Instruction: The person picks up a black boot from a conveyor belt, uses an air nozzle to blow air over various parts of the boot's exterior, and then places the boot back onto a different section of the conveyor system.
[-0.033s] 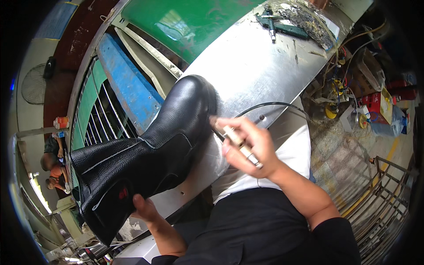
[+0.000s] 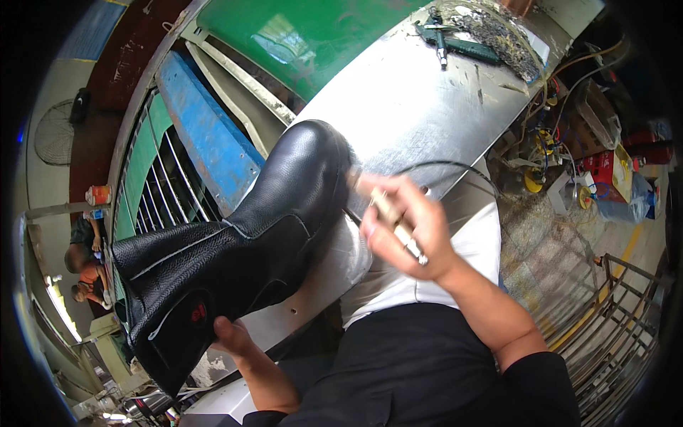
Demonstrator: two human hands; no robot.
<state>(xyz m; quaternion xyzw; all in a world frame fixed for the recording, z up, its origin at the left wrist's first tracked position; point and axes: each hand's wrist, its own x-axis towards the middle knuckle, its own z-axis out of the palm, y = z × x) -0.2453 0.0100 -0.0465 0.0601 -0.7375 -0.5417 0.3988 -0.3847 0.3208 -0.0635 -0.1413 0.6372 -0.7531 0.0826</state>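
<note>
A tall black leather boot (image 2: 274, 203) lies on its side over the metal bench, toe pointing away. My left hand (image 2: 233, 337) grips its shaft from below; the thumb presses near a small red mark and the other fingers are hidden. In my right hand (image 2: 420, 231) is a pen-shaped, brass-coloured tool (image 2: 388, 208) with a silver end. Its front part is smeared by motion beside the boot's toe and sole edge, and whether it touches cannot be made out.
Black tubing (image 2: 455, 165) curves behind my right hand across the bench (image 2: 420, 107). A dark green gun-shaped tool (image 2: 455, 46) lies at the far end. Beyond the boot are a blue metal panel (image 2: 206, 132) and a green sheet (image 2: 313, 35). A metal rack (image 2: 612, 320) stands right.
My right hand has shifted slightly to the right with the brass-coloured tool, away from the boot's toe. The boot and my left hand look almost unmoved.
</note>
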